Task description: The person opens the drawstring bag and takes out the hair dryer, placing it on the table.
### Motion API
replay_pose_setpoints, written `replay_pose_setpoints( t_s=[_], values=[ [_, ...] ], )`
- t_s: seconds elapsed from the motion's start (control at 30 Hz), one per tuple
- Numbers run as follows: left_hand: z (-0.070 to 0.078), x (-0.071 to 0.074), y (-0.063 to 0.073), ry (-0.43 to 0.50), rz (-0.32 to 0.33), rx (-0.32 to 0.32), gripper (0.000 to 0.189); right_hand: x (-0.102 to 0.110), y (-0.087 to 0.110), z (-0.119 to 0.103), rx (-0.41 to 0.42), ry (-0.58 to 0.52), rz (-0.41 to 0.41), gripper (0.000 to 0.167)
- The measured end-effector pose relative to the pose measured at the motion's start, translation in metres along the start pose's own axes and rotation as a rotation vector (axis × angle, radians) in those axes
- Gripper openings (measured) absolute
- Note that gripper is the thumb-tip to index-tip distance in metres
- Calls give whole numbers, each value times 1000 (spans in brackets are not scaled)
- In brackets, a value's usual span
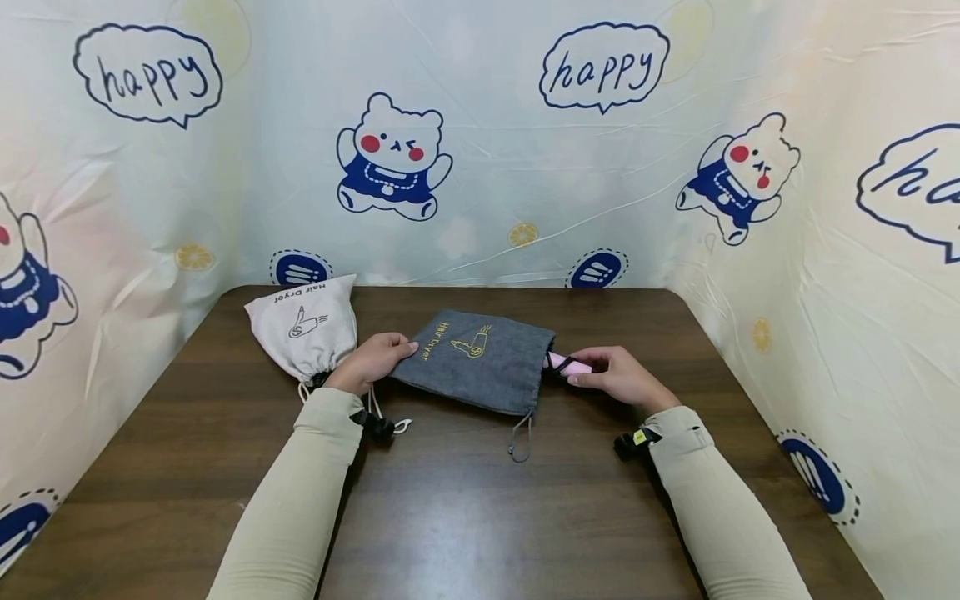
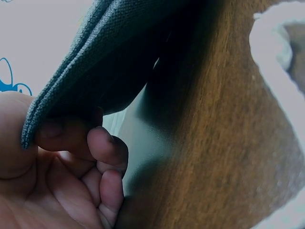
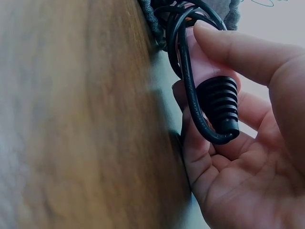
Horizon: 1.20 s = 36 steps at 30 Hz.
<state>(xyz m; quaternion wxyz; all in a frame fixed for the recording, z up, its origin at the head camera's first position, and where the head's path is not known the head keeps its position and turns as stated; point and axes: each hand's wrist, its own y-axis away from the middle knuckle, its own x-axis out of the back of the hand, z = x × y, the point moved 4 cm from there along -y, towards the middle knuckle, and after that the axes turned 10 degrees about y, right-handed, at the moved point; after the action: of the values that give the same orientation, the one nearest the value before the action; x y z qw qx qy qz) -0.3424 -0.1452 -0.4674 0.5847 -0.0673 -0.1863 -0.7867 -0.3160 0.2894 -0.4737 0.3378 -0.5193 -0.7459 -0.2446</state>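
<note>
A dark grey drawstring bag [image 1: 498, 375] with a yellow "Hair Dryer" print lies across the table, its mouth to the right. My left hand [image 1: 369, 363] pinches the bag's closed left corner between thumb and fingers. From the mouth sticks the pink handle of a hair dryer [image 1: 577, 367]; the bag hides the rest. Around that handle my right hand [image 1: 621, 379] curls its thumb and fingers. The right wrist view shows a looped black cord [image 3: 187, 71] and a ribbed black cord sleeve [image 3: 219, 100] at the handle's end.
A white drawstring bag [image 1: 307, 329], also printed "Hair Dryer", lies at the back left beside my left hand, its white cord [image 1: 372, 400] trailing forward. A thin grey drawstring [image 1: 521, 437] hangs from the dark bag's mouth. A printed curtain [image 1: 480, 150] surrounds the brown table [image 1: 450, 517].
</note>
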Motion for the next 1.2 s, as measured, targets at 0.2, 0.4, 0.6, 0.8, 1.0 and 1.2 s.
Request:
replay_pose_setpoints(
  t_s=[0.2,0.4,0.6,0.8,1.0,1.2],
  values=[
    [-1,0,-1,10,-1,-6,29,1,1,1,16,-9,7,48],
    [0,0,0,22,5,-8,28,2,0,3,15,-19,12,45],
    [1,0,0,22,7,-3,28,2,0,5,11,-40,9,43],
    [0,0,0,22,7,-2,29,1,0,7,6,-47,3,45],
    [0,0,1,24,10,-8,29,2,1,8,9,-68,4,43],
    [0,1,0,24,13,-8,29,3,1,8,4,-72,2,45]
  ],
)
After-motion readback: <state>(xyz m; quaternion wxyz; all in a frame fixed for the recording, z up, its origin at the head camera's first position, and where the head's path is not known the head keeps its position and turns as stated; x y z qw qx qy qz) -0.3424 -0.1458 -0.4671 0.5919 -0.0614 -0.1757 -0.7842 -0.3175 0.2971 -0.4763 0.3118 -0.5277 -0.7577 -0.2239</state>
